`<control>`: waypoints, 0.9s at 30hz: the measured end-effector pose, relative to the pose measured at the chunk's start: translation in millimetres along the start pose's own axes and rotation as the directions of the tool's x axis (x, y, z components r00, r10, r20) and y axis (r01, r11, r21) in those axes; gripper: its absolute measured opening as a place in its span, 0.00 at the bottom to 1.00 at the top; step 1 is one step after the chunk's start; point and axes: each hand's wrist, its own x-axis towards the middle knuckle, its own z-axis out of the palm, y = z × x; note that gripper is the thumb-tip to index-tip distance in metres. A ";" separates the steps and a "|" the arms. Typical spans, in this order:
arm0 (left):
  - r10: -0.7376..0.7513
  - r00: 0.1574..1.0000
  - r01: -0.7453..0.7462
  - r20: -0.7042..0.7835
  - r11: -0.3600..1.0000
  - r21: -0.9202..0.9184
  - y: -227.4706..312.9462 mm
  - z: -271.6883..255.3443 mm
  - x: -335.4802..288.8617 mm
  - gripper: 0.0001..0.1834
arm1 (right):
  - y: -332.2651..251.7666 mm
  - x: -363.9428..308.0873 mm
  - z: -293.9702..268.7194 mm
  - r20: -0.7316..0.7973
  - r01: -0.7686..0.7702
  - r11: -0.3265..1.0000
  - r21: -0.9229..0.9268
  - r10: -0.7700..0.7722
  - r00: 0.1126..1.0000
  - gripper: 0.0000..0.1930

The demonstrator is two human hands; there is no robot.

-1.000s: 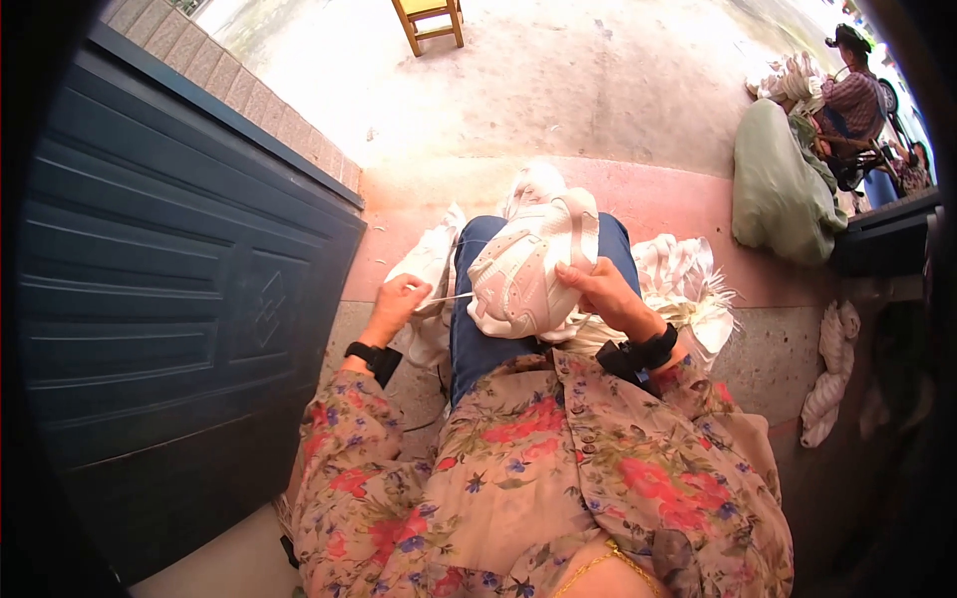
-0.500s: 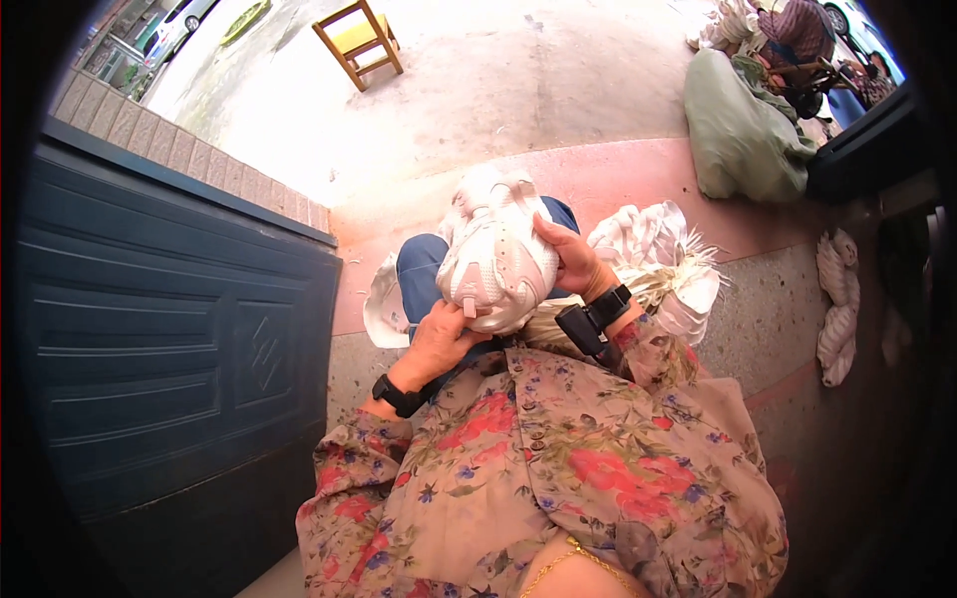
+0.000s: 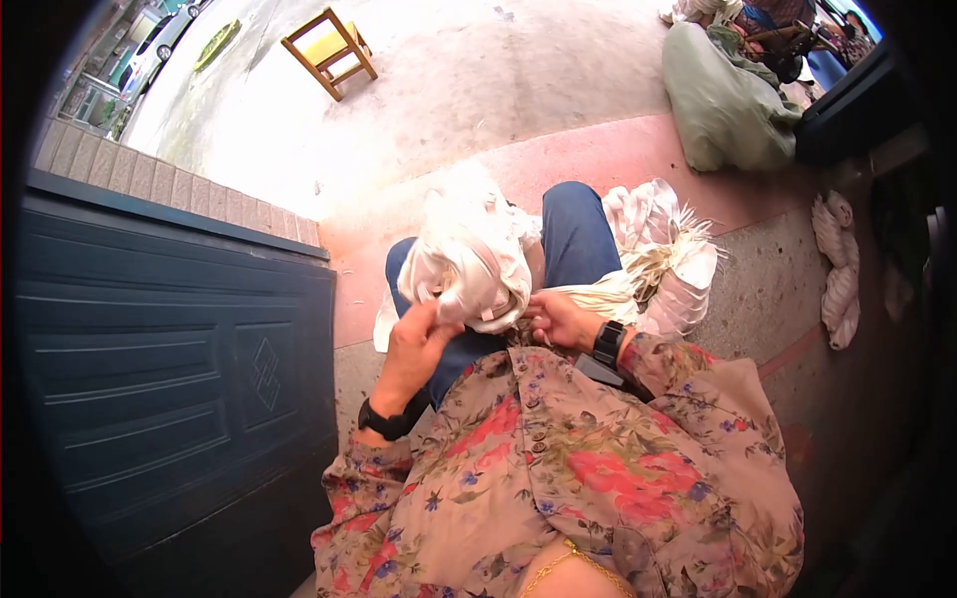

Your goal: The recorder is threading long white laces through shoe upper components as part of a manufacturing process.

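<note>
A white shoe upper, soft and folded with its inner side partly showing, lies in my lap between my knees. At its lower left edge, my left hand pinches the material between thumb and fingers. My right hand is by the lower right edge, its fingers curled close together; what they hold, if anything, is too small to make out. Close beside my right knee sits a bundle of white uppers with pale cords fanning out of it.
To the left stands a dark blue panelled door. A wooden chair is ahead on the pale ground, and a full green sack leans at the far right. Nearer on the right lies a twisted white bundle.
The white upper has been turned over, so its folded inner side now faces up. My right hand has come down from its upper right side to its lower edge.
</note>
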 end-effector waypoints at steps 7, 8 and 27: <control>0.084 0.992 -0.120 0.099 0.883 0.454 -9.0 9.9 -14.3 0.16 | -11.9 -3.2 24.9 0.201 0.077 0.997 0.031 -0.081 0.976 0.11; 0.117 0.993 -0.106 0.004 0.880 0.462 -17.1 14.0 -5.4 0.17 | -20.0 -8.4 37.5 0.236 0.133 0.991 -0.004 -0.129 0.963 0.11; -0.136 0.990 0.134 -0.021 0.987 -0.084 -54.0 -11.8 36.7 0.33 | -82.5 95.2 26.7 -0.264 0.221 0.913 -0.341 -0.319 0.910 0.04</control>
